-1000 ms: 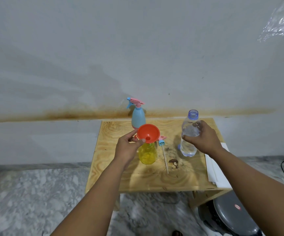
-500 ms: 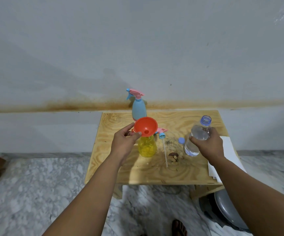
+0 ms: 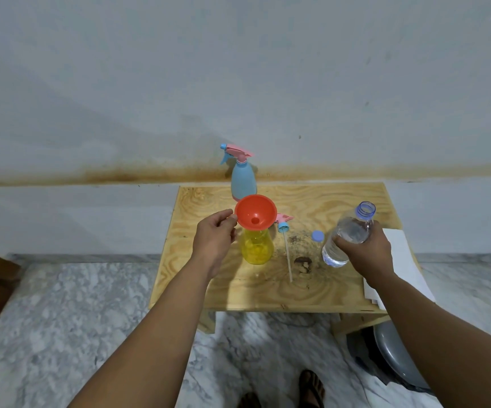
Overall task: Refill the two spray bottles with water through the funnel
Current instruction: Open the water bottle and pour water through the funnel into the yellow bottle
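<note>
The right hand [image 3: 365, 254], wrapped around the uncapped water bottle [image 3: 347, 234], has drawn it right, away from the yellow spray bottle [image 3: 256, 245], and seemingly lowered it toward the table [image 3: 341, 198], so pouring has not begun. The left hand [image 3: 213, 240] pinches the orange funnel [image 3: 254, 212] seated in the yellow bottle's neck. Open tabletop lies between them, holding only the removed sprayer head [image 3: 283, 223] and blue cap [image 3: 317, 236]; the blue spray bottle [image 3: 243, 179] stands behind the yellow one, near the back edge.

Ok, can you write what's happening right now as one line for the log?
left hand: steadies orange funnel in yellow spray bottle | right hand: grips uncapped water bottle, tilted | blue cap: on table | pour: not begun
</note>
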